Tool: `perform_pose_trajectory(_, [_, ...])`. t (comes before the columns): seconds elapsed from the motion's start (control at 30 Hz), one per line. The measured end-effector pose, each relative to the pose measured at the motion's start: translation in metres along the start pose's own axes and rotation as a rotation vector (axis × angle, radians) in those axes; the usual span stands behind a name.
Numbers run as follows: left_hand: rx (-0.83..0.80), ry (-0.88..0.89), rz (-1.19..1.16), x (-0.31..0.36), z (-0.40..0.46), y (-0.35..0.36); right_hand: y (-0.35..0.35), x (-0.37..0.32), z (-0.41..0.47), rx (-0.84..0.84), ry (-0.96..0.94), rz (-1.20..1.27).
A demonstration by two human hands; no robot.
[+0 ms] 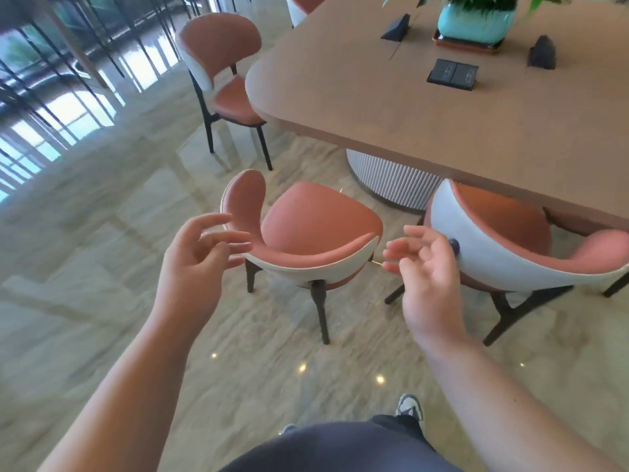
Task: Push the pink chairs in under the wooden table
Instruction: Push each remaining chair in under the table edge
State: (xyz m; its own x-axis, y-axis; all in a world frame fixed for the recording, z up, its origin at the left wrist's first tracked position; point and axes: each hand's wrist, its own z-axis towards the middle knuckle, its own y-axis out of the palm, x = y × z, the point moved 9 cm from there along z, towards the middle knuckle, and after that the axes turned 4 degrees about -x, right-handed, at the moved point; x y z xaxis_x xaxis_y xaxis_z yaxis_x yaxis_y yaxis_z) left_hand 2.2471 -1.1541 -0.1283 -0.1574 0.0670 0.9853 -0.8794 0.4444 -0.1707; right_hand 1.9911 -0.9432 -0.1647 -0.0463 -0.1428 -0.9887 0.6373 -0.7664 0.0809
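Observation:
A pink chair with a white-backed shell stands in front of me, clear of the wooden table. My left hand hovers by the left end of its backrest, fingers loosely spread, the fingertips close to or just brushing the shell. My right hand hangs open at the right end of the backrest, holding nothing. A second pink chair on the right sits partly under the table edge. A third pink chair stands at the table's rounded far-left end, pulled out.
On the table are a turquoise plant pot, a black socket panel and two dark wedge-shaped items. A ribbed white pedestal holds up the table. Glossy marble floor spreads to the left. My shoe shows below.

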Motion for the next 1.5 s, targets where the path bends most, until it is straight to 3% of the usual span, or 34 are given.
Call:
perform_pose_trajectory(0.2, [0.022, -0.039, 0.004, -0.017, 0.032, -0.073, 0.087, 0.009, -0.006, -0.069, 0.043, -0.058])
perform_pose_trajectory(0.47, [-0.021, -0.134, -0.016, -0.065, 0.114, -0.096, 0.128, 0.030, 0.034, -0.043, 0.088, -0.094])
perform_pose_trajectory(0.83, [-0.127, -0.281, 0.097, -0.118, 0.295, -0.095, 0.145, 0.144, 0.152, 0.229, 0.312, -0.157])
perform_pose_trajectory(1.23, [-0.332, -0.481, 0.371, -0.234, 0.430, -0.062, 0.101, 0.247, 0.169, 0.569, 0.797, -0.449])
perform_pose_trajectory(1.5, [-0.593, -0.676, 0.637, -0.312, 0.502, -0.010, 0.080, 0.296, 0.165, 0.723, 1.132, -0.513])
